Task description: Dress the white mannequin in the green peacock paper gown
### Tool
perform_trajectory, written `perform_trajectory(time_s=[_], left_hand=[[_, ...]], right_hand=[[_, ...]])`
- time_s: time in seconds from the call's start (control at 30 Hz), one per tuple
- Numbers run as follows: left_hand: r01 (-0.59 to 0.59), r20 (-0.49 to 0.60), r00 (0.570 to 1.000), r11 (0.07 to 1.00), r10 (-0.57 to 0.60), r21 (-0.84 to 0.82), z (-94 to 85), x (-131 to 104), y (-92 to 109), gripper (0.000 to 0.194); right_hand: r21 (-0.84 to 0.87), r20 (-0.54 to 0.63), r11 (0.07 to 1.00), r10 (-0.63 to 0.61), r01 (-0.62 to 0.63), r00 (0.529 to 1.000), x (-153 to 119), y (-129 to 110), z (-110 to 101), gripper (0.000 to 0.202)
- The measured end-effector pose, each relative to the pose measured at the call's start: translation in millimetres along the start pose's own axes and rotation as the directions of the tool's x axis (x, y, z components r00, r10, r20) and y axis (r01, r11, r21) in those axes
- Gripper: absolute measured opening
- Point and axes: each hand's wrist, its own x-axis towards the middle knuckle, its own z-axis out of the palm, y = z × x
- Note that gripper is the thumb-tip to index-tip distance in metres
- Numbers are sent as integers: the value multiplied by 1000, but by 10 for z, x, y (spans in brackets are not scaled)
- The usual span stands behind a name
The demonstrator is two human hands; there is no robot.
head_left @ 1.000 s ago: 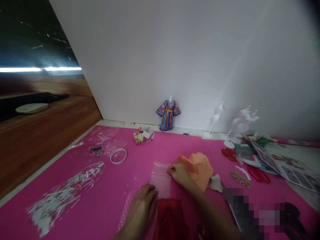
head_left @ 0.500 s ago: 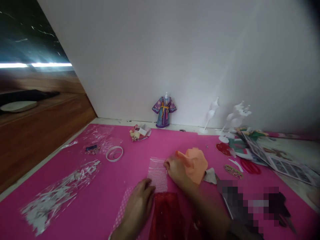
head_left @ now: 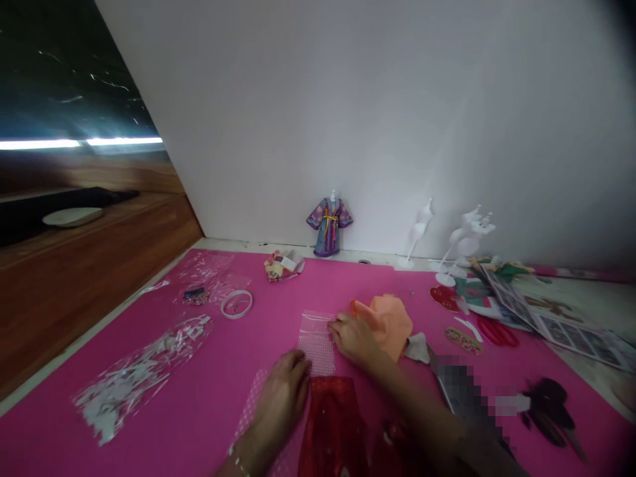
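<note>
On the pink table surface lies a clear sheet with rows of small white beads (head_left: 317, 351). My left hand (head_left: 284, 391) rests at the sheet's lower left edge, fingers curled; whether they pinch it is hard to see. At the upper right edge of the sheet, my right hand (head_left: 350, 339) has its fingertips pressed together; what they hold is too small to name. Shiny red fabric (head_left: 334, 424) lies just below the beaded sheet, between my forearms. Orange cloth (head_left: 390, 324) sits beside my right hand.
A doll form in a purple robe (head_left: 330, 225) stands by the wall, with white doll stands (head_left: 420, 228) to its right. A tape roll (head_left: 236, 304) and a plastic bag of white pieces (head_left: 144, 374) are left. Dark scissors (head_left: 549, 407) lie at the right.
The camera view has shifted slightly, so most things appear a little further right. Both hands stay close to the beaded sheet in nearly the same pose.
</note>
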Motion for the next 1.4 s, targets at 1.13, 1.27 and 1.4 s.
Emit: perform_trajectory(time_s=[1.13, 1.27, 1.4], left_hand=[[227, -34, 961, 851, -275, -474, -74, -266, 464, 21], [319, 127, 937, 648, -325, -692, -58, -163, 468, 17], [298, 226, 941, 302, -252, -906, -8, -137, 509, 35]], right_hand=[[396, 39, 914, 77, -87, 996, -896, -350, -157, 8], [843, -37, 538, 57, 0, 998, -979, -408, -268, 11], [999, 43, 14, 112, -45, 993, -1084, -477, -252, 23]])
